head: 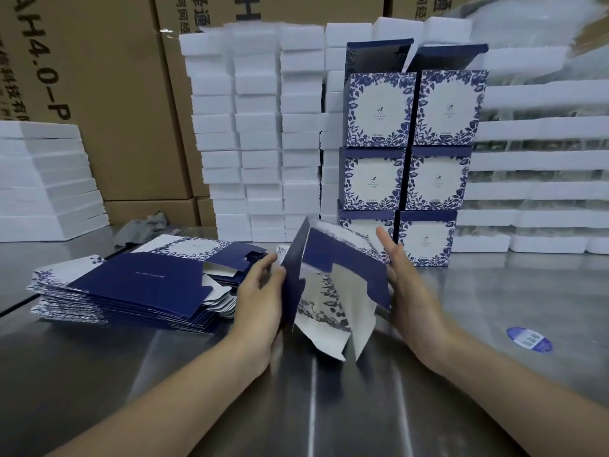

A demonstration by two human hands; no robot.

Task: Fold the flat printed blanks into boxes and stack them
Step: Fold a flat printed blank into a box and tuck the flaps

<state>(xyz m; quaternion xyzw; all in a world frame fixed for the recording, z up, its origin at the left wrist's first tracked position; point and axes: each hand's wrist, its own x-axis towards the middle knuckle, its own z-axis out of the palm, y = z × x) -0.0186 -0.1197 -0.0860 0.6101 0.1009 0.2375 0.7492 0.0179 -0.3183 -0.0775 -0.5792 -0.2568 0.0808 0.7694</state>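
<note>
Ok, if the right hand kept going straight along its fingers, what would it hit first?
Probably the lowest folded boxes in the stack: the right hand lies flat against the half-folded blank, fingers aimed forward at them. Depth between is unclear.

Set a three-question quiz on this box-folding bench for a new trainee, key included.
1. True or false: the folded boxes stand in two columns, three high.
2. Pick one. The pile of flat blanks lies: A) left of the left hand; B) on top of the boxes; C) on the floor.
3. Short answer: what sits between the left hand and the right hand?

Key
1. True.
2. A.
3. A part-folded blank.
</note>
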